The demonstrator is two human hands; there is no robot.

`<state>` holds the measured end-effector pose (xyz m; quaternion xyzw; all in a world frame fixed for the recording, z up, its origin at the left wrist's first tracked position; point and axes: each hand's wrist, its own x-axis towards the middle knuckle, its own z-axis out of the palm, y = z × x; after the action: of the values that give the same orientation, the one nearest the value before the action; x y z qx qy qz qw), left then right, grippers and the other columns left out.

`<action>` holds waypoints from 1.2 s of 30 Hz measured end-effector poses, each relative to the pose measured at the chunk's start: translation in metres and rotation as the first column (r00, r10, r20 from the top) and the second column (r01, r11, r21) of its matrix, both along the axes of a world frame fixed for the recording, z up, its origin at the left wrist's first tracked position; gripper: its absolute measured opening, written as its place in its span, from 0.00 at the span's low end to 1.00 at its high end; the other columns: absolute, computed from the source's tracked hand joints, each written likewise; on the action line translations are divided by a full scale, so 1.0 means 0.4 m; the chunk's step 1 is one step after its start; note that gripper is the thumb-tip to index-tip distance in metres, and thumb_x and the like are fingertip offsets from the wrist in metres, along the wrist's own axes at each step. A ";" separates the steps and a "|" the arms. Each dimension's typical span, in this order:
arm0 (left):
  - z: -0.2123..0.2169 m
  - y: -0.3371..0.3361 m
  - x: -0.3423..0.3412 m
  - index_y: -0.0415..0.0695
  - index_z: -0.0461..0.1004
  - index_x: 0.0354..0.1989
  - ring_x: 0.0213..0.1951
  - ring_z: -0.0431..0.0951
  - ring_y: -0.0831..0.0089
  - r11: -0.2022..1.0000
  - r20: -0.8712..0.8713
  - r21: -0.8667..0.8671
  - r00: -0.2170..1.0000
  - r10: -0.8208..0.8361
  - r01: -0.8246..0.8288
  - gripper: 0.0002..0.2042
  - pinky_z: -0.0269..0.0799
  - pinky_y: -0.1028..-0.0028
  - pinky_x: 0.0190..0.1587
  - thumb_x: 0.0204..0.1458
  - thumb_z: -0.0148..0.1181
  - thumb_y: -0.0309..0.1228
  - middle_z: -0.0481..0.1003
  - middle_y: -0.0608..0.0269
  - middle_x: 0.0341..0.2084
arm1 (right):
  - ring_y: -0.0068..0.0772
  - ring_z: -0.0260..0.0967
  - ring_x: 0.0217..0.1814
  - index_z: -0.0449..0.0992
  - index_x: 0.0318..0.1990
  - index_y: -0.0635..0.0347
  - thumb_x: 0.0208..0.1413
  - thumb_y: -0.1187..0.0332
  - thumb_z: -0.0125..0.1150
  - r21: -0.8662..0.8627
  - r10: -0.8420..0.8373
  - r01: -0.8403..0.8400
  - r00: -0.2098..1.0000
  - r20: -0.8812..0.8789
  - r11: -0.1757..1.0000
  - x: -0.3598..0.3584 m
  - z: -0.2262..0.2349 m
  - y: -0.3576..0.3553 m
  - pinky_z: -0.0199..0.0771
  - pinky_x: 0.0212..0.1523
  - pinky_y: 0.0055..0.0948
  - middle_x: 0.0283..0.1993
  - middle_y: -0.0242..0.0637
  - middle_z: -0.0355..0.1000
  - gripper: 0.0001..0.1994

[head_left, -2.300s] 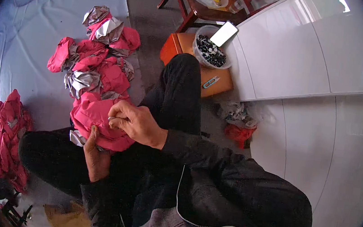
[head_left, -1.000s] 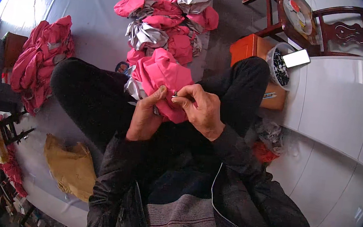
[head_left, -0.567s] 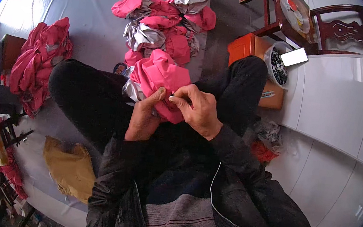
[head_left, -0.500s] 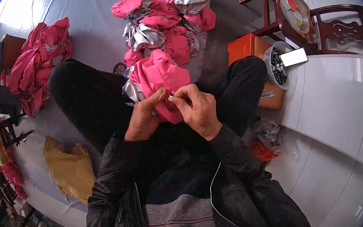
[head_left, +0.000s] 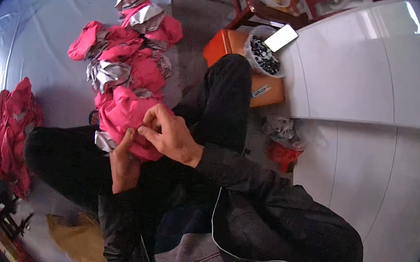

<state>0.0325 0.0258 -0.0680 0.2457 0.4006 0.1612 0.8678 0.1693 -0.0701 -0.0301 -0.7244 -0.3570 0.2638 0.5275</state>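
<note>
As 2 hands pinch, pink garment between (seemingly).

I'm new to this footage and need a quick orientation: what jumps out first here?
Both hands, left hand and right hand, pinch a bright pink fabric piece on the person's lap. Beyond it, a pile of pink and silver pieces lies on the pale sheet. An orange box sits to the right.

Garment in hands: bright pink, silver-grey lining at edge. Pile beyond: same pink, crinkled silver patches. Second heap at left: deeper pink-red. Trousers black. Jacket black, thin white piping. Box orange. Sheet pale blue-white. Cabinet glossy white.
</note>
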 end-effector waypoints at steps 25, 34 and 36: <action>0.066 -0.015 0.034 0.37 0.62 0.62 0.50 0.77 0.63 0.941 -0.125 0.338 0.992 0.012 0.031 0.30 0.74 0.65 0.54 0.49 0.65 0.17 0.74 0.53 0.51 | 0.60 0.74 0.37 0.77 0.30 0.68 0.48 0.55 0.70 -0.232 0.195 -0.160 0.971 0.136 0.959 0.080 -0.022 0.002 0.72 0.36 0.46 0.29 0.58 0.72 0.20; 0.027 -0.012 0.028 0.37 0.65 0.60 0.51 0.76 0.64 0.907 -0.064 0.416 0.997 -0.036 0.060 0.29 0.71 0.65 0.57 0.47 0.64 0.15 0.74 0.56 0.52 | 0.58 0.74 0.34 0.76 0.26 0.67 0.54 0.55 0.66 -0.237 0.243 -0.199 0.955 0.172 0.951 0.059 -0.051 -0.008 0.69 0.33 0.49 0.27 0.57 0.71 0.20; 0.028 -0.015 0.026 0.37 0.66 0.59 0.51 0.76 0.66 0.875 -0.092 0.479 0.995 -0.028 0.069 0.28 0.71 0.66 0.56 0.47 0.64 0.15 0.74 0.57 0.52 | 0.58 0.73 0.31 0.75 0.25 0.66 0.55 0.56 0.65 -0.223 0.241 -0.189 0.942 0.234 0.956 0.049 -0.049 -0.009 0.68 0.32 0.49 0.25 0.56 0.70 0.20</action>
<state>0.0430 0.0198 -0.0568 0.4700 0.3771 0.2234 0.7661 0.1889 -0.0737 -0.0497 -0.7576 -0.4721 0.2574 0.3700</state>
